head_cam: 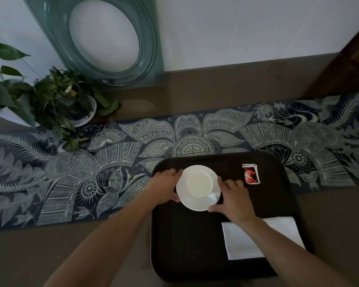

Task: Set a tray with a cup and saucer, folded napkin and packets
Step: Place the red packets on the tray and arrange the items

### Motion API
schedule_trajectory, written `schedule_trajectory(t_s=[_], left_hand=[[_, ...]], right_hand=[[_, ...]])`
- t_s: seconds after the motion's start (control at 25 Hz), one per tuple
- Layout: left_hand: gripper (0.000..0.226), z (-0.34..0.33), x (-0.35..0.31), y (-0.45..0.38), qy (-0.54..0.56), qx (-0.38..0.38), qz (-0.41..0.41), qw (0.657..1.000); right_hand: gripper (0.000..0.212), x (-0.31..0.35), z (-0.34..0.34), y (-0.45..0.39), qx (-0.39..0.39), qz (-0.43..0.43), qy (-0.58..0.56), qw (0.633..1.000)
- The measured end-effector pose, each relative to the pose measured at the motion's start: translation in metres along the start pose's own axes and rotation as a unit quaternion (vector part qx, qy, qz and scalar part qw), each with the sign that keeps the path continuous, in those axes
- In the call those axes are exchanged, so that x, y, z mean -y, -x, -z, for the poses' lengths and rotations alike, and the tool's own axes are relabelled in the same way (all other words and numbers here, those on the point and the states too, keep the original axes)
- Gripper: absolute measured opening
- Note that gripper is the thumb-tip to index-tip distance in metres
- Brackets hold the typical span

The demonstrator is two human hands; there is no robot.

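A dark tray lies on the table in front of me. In its far left part a white cup stands on a white saucer, handle pointing toward the near right. My left hand grips the saucer's left rim. My right hand holds its right rim, fingers touching the near edge. Red and white packets lie stacked at the tray's far right. A folded white napkin rests at the near right, partly hidden under my right forearm.
A blue and white patterned runner crosses the brown table under the tray's far edge. Potted plants stand at the far left. A green glass oval ornament leans against the white wall behind.
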State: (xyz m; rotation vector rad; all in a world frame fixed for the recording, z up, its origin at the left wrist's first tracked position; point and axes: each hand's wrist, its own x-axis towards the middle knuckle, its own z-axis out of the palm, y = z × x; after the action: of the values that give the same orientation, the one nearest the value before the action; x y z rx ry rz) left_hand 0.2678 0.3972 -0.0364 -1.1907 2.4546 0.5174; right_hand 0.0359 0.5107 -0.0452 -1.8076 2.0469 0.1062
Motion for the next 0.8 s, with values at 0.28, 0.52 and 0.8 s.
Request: schedule_trajectory(t_s=[0.28, 0.52, 0.8], left_hand=[[0.102, -0.034, -0.021, 0.03, 0.042, -0.073, 0.105, 0.991], [0.096, -0.033, -0.025, 0.036, 0.081, -0.093, 0.13, 0.984], [0.12, 0.0, -0.003, 0.008, 0.043, 0.013, 0.053, 0.998]], right_hand=[[0.11, -0.012, 0.027, -0.035, 0.077, 0.097, 0.019, 0.992], [0.117, -0.013, 0.031, -0.042, 0.101, 0.114, 0.016, 0.988], [0.111, -0.012, 0.002, -0.009, 0.051, 0.017, -0.084, 0.995]])
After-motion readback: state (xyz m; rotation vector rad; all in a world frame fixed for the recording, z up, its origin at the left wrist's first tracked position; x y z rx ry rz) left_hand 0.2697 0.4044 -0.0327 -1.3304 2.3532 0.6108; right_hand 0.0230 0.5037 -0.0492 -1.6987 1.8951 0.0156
